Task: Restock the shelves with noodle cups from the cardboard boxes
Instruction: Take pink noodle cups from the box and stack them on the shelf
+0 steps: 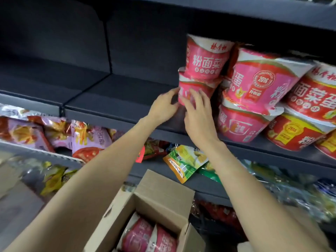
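Both my hands hold a pink noodle cup on the dark shelf. My left hand grips its left side and my right hand wraps its front. A second pink cup is stacked on top of it. To the right stand more pink cups and red cups, stacked and leaning. Below, an open cardboard box holds more pink cups.
The shelf left of the stack is bare. Lower shelves carry purple snack bags and green-yellow packets. Another shelf board hangs close above the cups. Part of another cardboard box is at the left edge.
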